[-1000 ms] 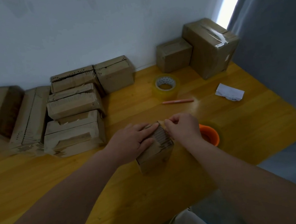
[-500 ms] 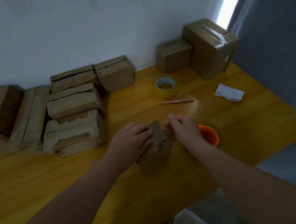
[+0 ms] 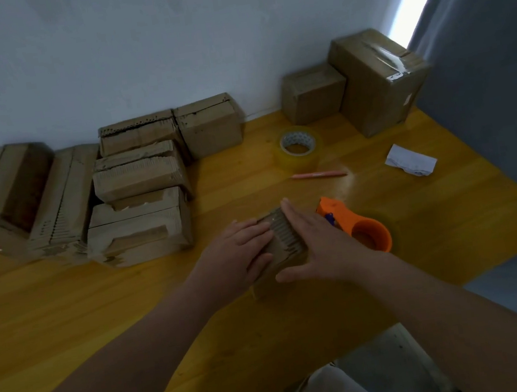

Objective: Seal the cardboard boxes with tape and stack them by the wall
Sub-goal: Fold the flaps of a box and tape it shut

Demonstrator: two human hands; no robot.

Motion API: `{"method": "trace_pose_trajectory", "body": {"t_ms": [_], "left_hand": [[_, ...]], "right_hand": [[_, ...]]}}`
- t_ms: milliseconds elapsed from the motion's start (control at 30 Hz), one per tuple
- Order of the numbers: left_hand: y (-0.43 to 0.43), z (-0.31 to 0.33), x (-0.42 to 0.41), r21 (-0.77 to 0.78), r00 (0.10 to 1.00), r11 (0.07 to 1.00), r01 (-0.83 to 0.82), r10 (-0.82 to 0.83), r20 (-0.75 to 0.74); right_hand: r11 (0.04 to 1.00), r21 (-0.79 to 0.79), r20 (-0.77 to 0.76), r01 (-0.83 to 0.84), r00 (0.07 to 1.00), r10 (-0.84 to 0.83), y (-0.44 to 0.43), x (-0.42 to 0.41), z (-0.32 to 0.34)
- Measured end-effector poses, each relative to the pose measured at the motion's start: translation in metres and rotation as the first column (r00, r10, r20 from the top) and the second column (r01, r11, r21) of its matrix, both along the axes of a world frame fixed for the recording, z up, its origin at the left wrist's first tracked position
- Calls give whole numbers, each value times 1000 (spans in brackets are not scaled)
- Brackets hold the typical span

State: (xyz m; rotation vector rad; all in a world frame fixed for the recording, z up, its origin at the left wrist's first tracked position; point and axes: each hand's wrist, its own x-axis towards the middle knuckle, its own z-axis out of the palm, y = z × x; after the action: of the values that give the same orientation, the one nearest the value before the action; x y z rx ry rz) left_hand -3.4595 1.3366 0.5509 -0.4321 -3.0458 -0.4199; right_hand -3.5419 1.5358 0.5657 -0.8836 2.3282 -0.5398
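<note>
A small cardboard box stands on the yellow wooden table in front of me. My left hand lies flat against its left side, fingers straight. My right hand presses flat along the box's right side and top, fingers straight and thumb spread low. An orange tape dispenser lies just right of the box, partly behind my right hand. A roll of clear tape sits farther back.
Several cardboard boxes are piled at the wall on the left. Two more boxes stand at the back right corner. A pink pen and a crumpled white paper lie on the table. The table's right edge drops to a grey floor.
My right hand let go of the pinch at the box's top corner and now lies flat along its side. The orange dispenser shows more. My left hand stayed on the box.
</note>
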Motion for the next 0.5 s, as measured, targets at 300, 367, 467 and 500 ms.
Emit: {"method": "trace_pose_trajectory", "body": {"t_ms": [300, 367, 467, 500], "left_hand": [[1, 0, 0, 33, 1000, 999, -4, 4, 13], [1, 0, 0, 37, 1000, 999, 1, -1, 14], [2, 1, 0, 69, 1000, 998, -5, 3, 26], [3, 2, 0, 81, 1000, 997, -7, 5, 27]], "right_hand": [[965, 231, -394, -124, 895, 209, -7, 5, -2], [952, 273, -414, -140, 876, 247, -9, 5, 0], [944, 294, -436, -148, 858, 270, -9, 6, 2], [945, 293, -440, -149, 856, 272, -9, 5, 2]]}}
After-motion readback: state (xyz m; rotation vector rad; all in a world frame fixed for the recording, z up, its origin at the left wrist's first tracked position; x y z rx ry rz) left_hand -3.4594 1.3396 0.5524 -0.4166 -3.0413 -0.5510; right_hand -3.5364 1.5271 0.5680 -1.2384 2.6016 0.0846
